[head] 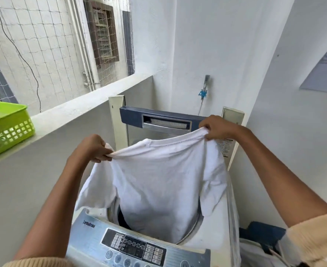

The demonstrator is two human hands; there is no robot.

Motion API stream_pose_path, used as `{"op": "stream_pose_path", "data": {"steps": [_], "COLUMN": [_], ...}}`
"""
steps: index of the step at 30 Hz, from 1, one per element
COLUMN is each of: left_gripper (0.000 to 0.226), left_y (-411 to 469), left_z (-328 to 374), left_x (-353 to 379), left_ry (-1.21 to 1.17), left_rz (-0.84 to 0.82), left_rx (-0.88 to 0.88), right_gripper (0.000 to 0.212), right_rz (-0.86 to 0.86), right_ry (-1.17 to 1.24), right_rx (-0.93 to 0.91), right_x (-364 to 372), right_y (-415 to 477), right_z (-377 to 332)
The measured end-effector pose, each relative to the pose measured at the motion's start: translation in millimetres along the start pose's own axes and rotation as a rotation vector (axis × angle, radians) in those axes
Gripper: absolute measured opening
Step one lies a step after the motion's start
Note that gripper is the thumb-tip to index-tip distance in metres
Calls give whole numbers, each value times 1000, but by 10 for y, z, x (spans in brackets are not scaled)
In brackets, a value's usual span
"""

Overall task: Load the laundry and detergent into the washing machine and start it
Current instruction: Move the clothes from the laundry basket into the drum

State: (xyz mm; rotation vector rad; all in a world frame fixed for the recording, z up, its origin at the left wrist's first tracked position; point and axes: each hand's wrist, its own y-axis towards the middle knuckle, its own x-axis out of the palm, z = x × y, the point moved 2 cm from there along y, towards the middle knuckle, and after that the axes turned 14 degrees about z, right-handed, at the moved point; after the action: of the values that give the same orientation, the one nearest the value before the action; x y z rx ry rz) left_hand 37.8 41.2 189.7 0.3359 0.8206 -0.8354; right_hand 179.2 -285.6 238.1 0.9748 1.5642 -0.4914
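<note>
Taking the washing machine (139, 245) as our landmark: left of it, on the ledge, sits a green basket (8, 130). Above the open drum, our left hand (93, 149) pinches one end of a white T-shirt (158, 176) and our right hand (218, 128) grips the other, spreading it, its bottom already hanging into the drum. We judge loading is under way; next we release it, with detergent and start to follow.
</note>
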Motion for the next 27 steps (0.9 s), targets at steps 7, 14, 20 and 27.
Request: {"op": "stream_pose_path", "data": {"steps": [7, 14, 20, 27], "left_gripper": [21, 15, 17, 57], "left_y": [5, -99, -115, 5], "left_z": [-116, -77, 35, -348], "left_x": [17, 190, 534, 1440], "left_ry": [-771, -223, -202, 395], "left_rz": [92, 695, 735, -171], "left_rx": [120, 378, 406, 363], "right_gripper": [23, 30, 23, 48], "right_rz": [794, 614, 797, -5], "right_ry": [275, 263, 731, 701], "right_rx": [295, 277, 399, 482], "right_x": [165, 436, 577, 1556], "right_y": [-111, -87, -71, -440], "right_z": [69, 28, -113, 102]}}
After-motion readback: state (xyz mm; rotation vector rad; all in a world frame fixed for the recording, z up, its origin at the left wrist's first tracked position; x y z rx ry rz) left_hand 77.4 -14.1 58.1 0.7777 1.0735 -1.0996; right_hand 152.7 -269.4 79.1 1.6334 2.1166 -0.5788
